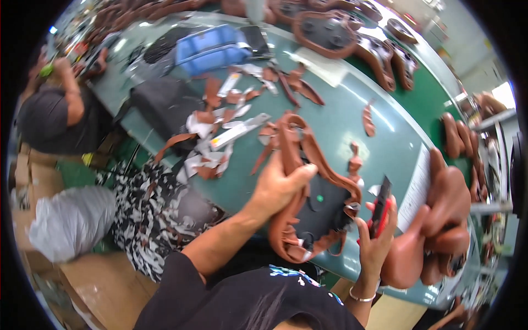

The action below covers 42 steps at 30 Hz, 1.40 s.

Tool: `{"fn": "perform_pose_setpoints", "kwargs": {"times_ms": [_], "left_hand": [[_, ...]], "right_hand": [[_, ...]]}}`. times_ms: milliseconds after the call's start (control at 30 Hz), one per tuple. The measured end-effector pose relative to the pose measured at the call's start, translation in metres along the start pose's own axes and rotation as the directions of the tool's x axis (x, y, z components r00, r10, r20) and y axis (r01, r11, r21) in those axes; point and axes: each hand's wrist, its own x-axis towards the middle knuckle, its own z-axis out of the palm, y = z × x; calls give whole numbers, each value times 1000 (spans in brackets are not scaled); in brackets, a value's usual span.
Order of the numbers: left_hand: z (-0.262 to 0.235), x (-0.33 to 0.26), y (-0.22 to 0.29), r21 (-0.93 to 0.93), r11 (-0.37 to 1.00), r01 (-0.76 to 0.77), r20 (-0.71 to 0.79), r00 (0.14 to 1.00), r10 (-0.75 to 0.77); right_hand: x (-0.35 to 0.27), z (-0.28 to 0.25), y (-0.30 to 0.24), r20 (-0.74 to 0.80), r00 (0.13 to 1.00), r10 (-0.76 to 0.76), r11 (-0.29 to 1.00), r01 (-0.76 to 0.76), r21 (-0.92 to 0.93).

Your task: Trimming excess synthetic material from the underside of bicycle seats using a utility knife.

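My left hand (280,184) grips the rim of a brown saddle (290,225), fingers behind it and thumb over the edge. The saddle's underside faces up, showing a black base (325,204) with a small green dot. Brown cover material wraps over the rim and hangs ragged and loose at the near end. In my right hand (375,242) is a red and black utility knife (378,214), its dark tip pointing up, away from me. The knife is just right of the saddle, apart from it.
Brown and white scraps (223,113) lie across the green table (330,129). A blue pouch (212,48) and a black bag (165,104) are farther back. Brown saddles (426,234) are heaped at right; others (324,33) line the far side. A person (58,113) works at left.
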Motion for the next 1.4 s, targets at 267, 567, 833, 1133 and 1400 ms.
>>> {"fn": "perform_pose_setpoints", "kwargs": {"times_ms": [267,567,833,1133,1400], "left_hand": [[-12,-30,-39,193,980,-44,-181,980,79],[16,-12,9,748,241,-618,464,748,474],[66,41,-8,484,342,-805,763,580,285],[70,39,-1,116,951,-286,386,895,222],[55,57,20,22,837,-547,646,646,406]], "right_hand": [[33,-9,45,-137,935,328,826,-213,522],[30,-15,-8,-37,946,323,879,-286,382],[-3,-50,20,76,992,102,993,-106,52],[-23,-36,5,370,928,31,758,220,-614],[-12,-37,-12,289,953,89,748,128,-651]]}}
